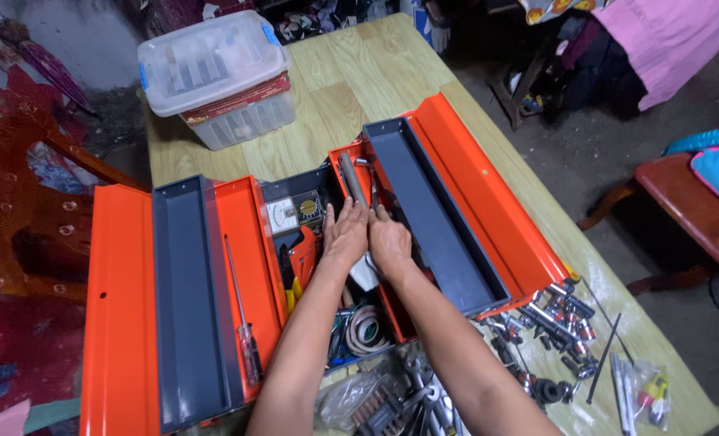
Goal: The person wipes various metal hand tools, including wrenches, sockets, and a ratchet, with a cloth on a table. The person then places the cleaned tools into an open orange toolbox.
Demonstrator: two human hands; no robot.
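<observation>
An orange cantilever toolbox [119, 266] lies spread wide on a wooden table, its grey trays [188, 307] folded out to both sides. My left hand [345, 236] and my right hand [389, 241] rest side by side, palms down, inside the middle compartment. Both touch the tools there; whether either grips anything is hidden beneath the palms. Just beyond the fingertips lie a grey metal rod [351, 178] and a multimeter [295, 215]. Red-handled pliers [303, 254] sit left of my left hand. A screwdriver [242, 323] lies in the left orange tray.
A clear plastic storage box [218, 77] stands at the table's far left. Several sockets and bits [553, 323] and spanners [424, 396] lie scattered at the near right, with a small plastic bag [648, 391]. A red chair [28, 210] is left, a red stool [690, 210] right.
</observation>
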